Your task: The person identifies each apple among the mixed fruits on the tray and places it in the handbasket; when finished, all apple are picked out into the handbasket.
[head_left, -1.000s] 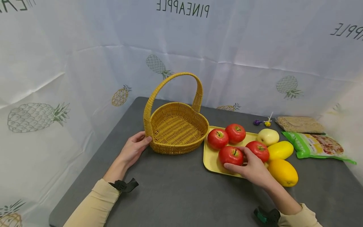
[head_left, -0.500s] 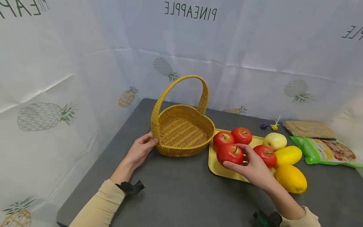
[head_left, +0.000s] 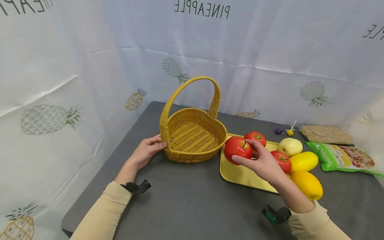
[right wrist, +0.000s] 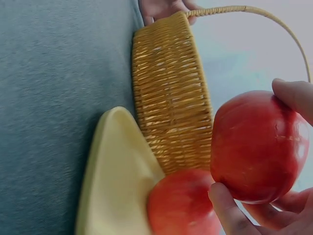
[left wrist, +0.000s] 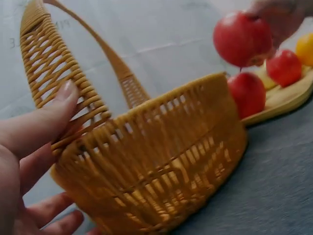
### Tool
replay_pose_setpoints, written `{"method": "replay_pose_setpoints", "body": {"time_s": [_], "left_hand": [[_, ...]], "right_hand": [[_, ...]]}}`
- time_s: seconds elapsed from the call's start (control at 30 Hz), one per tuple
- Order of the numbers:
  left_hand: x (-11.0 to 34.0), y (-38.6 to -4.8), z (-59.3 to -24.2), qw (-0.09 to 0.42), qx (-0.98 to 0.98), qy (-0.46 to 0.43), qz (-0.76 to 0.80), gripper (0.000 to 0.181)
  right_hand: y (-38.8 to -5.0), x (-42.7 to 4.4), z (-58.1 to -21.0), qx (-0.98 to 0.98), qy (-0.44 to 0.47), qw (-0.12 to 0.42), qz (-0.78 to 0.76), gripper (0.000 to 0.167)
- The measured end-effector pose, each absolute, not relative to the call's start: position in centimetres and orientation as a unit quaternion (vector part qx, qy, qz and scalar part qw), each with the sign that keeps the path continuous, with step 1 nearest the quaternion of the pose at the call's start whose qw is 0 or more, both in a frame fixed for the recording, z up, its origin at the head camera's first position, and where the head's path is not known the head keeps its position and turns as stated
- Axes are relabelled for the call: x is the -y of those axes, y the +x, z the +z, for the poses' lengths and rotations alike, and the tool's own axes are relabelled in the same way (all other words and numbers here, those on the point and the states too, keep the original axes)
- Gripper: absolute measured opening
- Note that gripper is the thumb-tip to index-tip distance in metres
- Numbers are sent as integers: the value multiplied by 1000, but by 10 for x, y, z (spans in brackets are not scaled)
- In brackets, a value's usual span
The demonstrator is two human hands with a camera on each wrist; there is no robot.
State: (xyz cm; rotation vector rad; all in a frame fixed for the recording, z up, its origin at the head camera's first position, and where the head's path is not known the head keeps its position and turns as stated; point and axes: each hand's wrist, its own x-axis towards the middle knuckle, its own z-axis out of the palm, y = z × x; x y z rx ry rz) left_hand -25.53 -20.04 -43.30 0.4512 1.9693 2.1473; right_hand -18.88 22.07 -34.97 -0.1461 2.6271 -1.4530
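Observation:
My right hand [head_left: 265, 165] grips a red apple [head_left: 238, 150], thumb on the near side and fingers behind. In the right wrist view this apple [right wrist: 259, 147] is raised above another red apple [right wrist: 183, 203] on the yellow tray [right wrist: 115, 161]. From the head, the raised apple hides that one. Two more red apples show on the tray, one at the back [head_left: 255, 137] and one at the right [head_left: 281, 160]. My left hand [head_left: 144, 151] holds a woven basket [head_left: 195, 156] at the handle's left base, thumb [left wrist: 66, 93] against the wicker. Nothing lies inside the basket.
Beside the tray's right end are a pale green fruit [head_left: 290, 147], a long yellow fruit [head_left: 304, 162] and an orange-yellow fruit [head_left: 307, 185]. Farther right lie a green food packet [head_left: 345, 158], a tan packet [head_left: 327, 134] and two lollipops [head_left: 279, 131] on the grey table [head_left: 186, 200].
The right hand has lifted the red apple off the tray and moved it up and left toward the basket. The left hand stays at the basket. The head view has shifted slightly.

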Motion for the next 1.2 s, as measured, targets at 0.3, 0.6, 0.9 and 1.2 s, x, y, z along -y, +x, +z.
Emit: {"method": "replay_pose_setpoints", "body": {"time_s": [0.3, 0.6, 0.9, 1.2], "left_hand": [[205, -256, -435, 100, -641, 153, 745, 13], [198, -249, -441, 93, -609, 149, 773, 28], [195, -251, -440, 95, -607, 153, 774, 51], [194, -250, -437, 95, -600, 161, 778, 14]], "right_hand": [[-206, -200, -340, -876, -69, 57, -473, 87], [-218, -183, -346, -843, -47, 67, -531, 91], [-237, -167, -340, -850, -55, 72, -519, 93], [-248, -159, -335, -869, -65, 64, -486, 91]]}}
